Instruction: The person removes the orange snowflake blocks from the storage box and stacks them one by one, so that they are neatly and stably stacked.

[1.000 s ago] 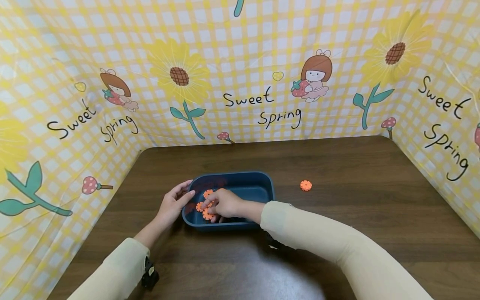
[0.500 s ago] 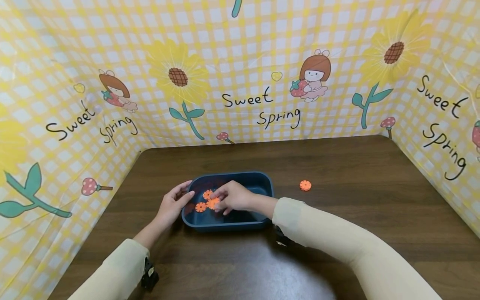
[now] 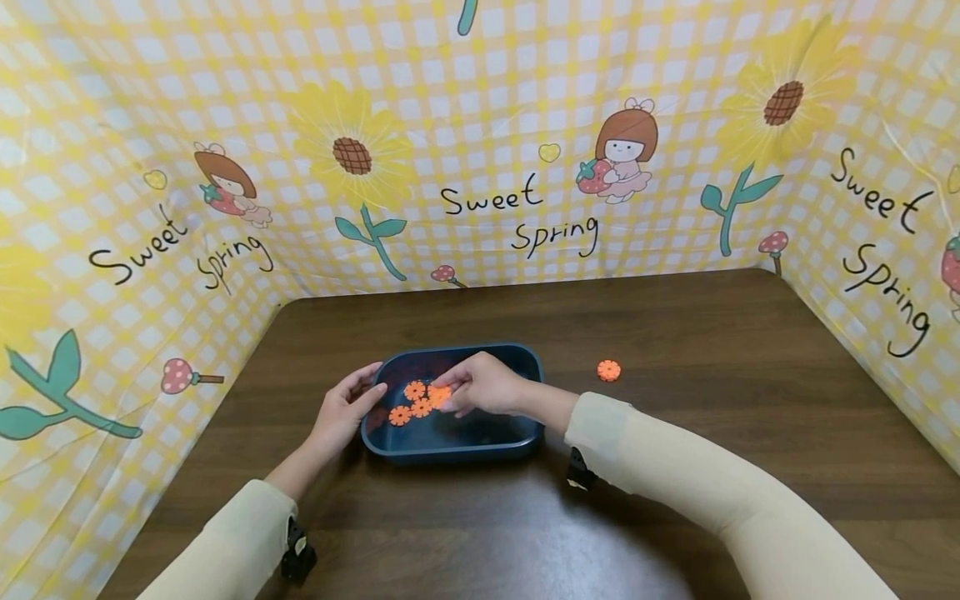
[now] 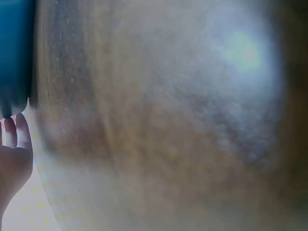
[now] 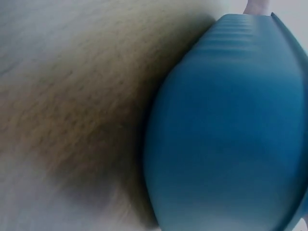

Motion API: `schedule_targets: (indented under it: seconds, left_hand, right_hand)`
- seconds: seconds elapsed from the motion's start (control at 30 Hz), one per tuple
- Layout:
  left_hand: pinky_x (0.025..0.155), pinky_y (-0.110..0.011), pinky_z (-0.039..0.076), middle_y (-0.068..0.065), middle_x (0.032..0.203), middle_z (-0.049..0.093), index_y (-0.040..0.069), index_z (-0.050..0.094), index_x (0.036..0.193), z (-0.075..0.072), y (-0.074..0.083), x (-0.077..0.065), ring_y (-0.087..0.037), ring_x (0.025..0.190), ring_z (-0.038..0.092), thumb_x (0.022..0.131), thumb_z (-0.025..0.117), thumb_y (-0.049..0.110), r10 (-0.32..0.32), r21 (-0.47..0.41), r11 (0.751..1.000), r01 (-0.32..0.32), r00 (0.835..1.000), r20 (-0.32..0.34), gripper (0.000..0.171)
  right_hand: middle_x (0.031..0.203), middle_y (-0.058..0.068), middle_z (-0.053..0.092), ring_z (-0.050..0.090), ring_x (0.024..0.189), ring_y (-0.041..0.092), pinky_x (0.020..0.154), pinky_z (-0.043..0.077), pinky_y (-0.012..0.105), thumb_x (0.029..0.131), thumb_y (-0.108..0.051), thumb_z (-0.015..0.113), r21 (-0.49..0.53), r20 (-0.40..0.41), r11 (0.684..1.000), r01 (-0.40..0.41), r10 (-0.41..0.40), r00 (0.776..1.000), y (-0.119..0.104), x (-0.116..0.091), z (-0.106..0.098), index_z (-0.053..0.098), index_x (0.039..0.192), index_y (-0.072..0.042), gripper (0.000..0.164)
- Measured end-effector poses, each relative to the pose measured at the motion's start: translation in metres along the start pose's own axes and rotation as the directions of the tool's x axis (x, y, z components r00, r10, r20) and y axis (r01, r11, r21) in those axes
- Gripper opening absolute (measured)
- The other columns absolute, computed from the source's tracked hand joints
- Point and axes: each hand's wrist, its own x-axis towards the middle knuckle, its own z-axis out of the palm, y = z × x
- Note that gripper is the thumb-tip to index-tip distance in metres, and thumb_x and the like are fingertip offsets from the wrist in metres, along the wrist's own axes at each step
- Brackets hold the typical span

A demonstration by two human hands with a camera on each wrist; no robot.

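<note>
A dark blue rectangular bin (image 3: 450, 455) stands on the table, and its side wall (image 5: 226, 125) fills much of the right wrist view. My left hand (image 3: 347, 410) holds the bin's left end, thumb over the rim and fingers along the outside. Several orange notched interlocking discs (image 3: 400, 415) lie flat and close together in the bin's left half. Inside the bin my right hand (image 3: 486, 385) pinches an orange disc (image 3: 439, 395) between thumb and fingers, right beside the others. The right fingertips partly cover that disc.
One more orange disc (image 3: 609, 371) lies on the dark wooden table (image 3: 697, 358), right of the bin. Yellow checked cloth (image 3: 480, 117) hangs along the back and both sides of the table.
My right hand has shifted right inside the bin, from over the disc cluster to its right side. The front disc has moved back among the others. My left hand stays on the bin.
</note>
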Motion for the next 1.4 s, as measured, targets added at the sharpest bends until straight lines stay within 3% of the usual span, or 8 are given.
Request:
schedule_targets:
  seconds: [0.27, 0.4, 0.6, 0.73, 1.03, 1.4]
  left_hand:
    - [0.082, -0.015, 0.044, -0.024, 0.136, 0.049, 0.001, 0.044, 0.144, -0.003, 0.001, -0.001, -0.024, 0.116, 0.048, 0.098, 0.060, 0.021, 0.025, 0.022, 0.999, -0.025, 1.000, -0.002, 0.053]
    - [0.081, -0.015, 0.044, -0.024, 0.137, 0.048, 0.002, 0.043, 0.145, -0.004, 0.000, 0.001, -0.028, 0.119, 0.045, 0.099, 0.059, 0.020, 0.006, 0.015, 1.000, -0.006, 1.000, 0.001, 0.052]
    - [0.082, -0.015, 0.044, -0.020, 0.137, 0.049, 0.007, 0.044, 0.146, -0.007, -0.021, 0.013, -0.025, 0.119, 0.045, 0.099, 0.059, 0.022, -0.002, 0.014, 1.000, 0.002, 1.000, -0.009, 0.051]
    - [0.083, -0.016, 0.044, -0.018, 0.136, 0.051, 0.010, 0.046, 0.145, -0.005, -0.030, 0.017, -0.022, 0.116, 0.047, 0.099, 0.060, 0.025, 0.016, 0.024, 1.000, -0.015, 1.000, -0.018, 0.051]
    - [0.083, -0.017, 0.045, -0.019, 0.132, 0.055, 0.009, 0.048, 0.143, -0.002, -0.029, 0.017, -0.018, 0.111, 0.051, 0.098, 0.061, 0.026, 0.039, 0.032, 0.999, -0.039, 0.999, -0.021, 0.050]
    - [0.084, -0.016, 0.044, -0.018, 0.135, 0.052, 0.010, 0.046, 0.145, -0.004, -0.030, 0.017, -0.020, 0.114, 0.049, 0.098, 0.060, 0.026, 0.017, 0.026, 1.000, -0.017, 1.000, -0.011, 0.051]
  right_hand:
    - [0.089, 0.005, 0.072, 0.069, 0.087, 0.027, 0.077, 0.055, 0.036, 0.087, -0.002, 0.071, -0.049, -0.047, 0.996, 0.068, -0.070, 0.996, 0.002, -0.005, -0.006, 0.070, 0.105, 0.004, 0.019]
    - [0.091, 0.004, 0.070, 0.068, 0.085, 0.022, 0.077, 0.055, 0.035, 0.088, -0.004, 0.072, -0.119, -0.052, 0.991, 0.062, -0.069, 0.996, 0.005, -0.002, -0.005, 0.069, 0.106, 0.004, 0.021]
    - [0.103, 0.011, 0.067, 0.063, 0.088, 0.014, 0.077, 0.052, 0.027, 0.085, -0.005, 0.075, -0.205, 0.038, 0.977, 0.048, -0.042, 0.998, 0.008, 0.008, 0.005, 0.068, 0.111, 0.000, 0.027]
    - [0.102, 0.012, 0.067, 0.062, 0.087, 0.013, 0.077, 0.051, 0.025, 0.083, -0.002, 0.076, -0.234, 0.092, 0.971, 0.058, -0.038, 0.995, 0.011, 0.015, 0.017, 0.069, 0.108, 0.000, 0.026]
    - [0.097, 0.001, 0.065, 0.060, 0.085, 0.009, 0.075, 0.051, 0.022, 0.084, 0.009, 0.071, -0.302, 0.163, 0.952, 0.057, -0.007, 0.987, 0.018, 0.023, 0.036, 0.071, 0.107, -0.005, 0.027]
    - [0.103, -0.006, 0.066, 0.057, 0.081, 0.008, 0.070, 0.050, 0.018, 0.085, 0.018, 0.060, -0.456, 0.257, 0.878, 0.143, -0.024, 0.966, 0.021, 0.027, 0.041, 0.070, 0.121, -0.012, 0.048]
